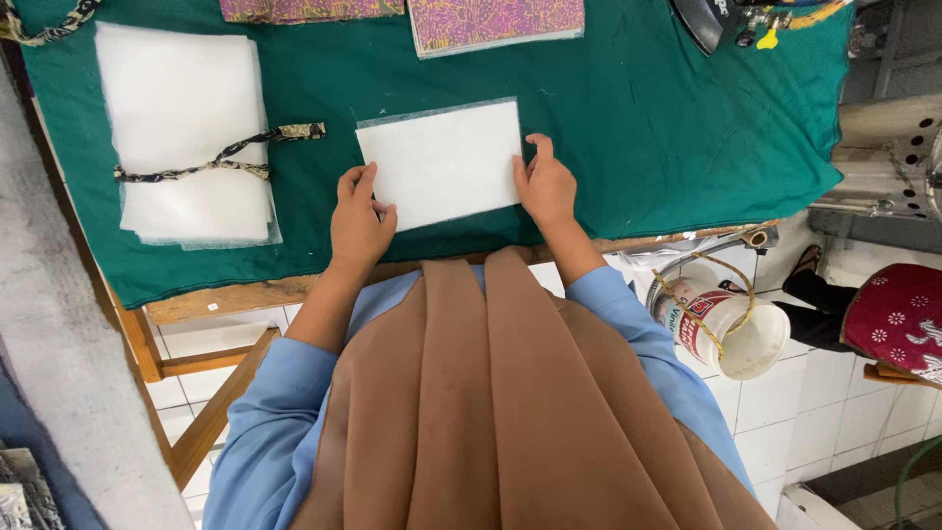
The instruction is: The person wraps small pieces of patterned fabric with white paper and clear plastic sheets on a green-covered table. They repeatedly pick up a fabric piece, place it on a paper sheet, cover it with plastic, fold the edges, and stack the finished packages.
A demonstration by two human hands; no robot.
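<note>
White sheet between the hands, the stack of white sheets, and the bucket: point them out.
White sheet (pixel 442 162): head view, its bare middle.
Stack of white sheets (pixel 177 98): head view, upper part of top sheet.
Bucket (pixel 756 344): head view, its white rim.

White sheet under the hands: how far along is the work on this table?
Done, it seems: two purple patterned pieces lie finished-looking at the far edge. In hand: the left hand and right hand press the side edges of one white sheet flat on the green cloth. Left: a thick stack of white sheets, a patterned strap across it, lies untouched.
</note>
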